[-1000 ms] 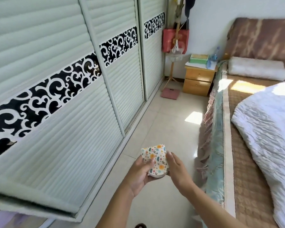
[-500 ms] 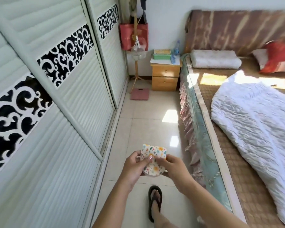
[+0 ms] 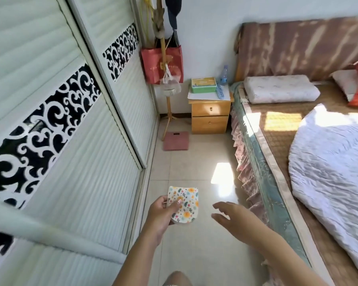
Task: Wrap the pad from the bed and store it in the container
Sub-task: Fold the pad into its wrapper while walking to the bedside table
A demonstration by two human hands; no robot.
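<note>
A white wardrobe (image 3: 56, 141) with black scrollwork fills the nine o'clock side. At six o'clock, above the tiled floor (image 3: 194, 168), the left hand (image 3: 160, 213) pinches a folded floral pad (image 3: 183, 204), thumb on top. Just right of it, not touching, the right hand (image 3: 234, 216) hangs empty, fingers spread. A wooden nightstand (image 3: 210, 115) stands at twelve o'clock; the bed (image 3: 277, 157) with a white quilt (image 3: 331, 172) fills three o'clock.
</note>
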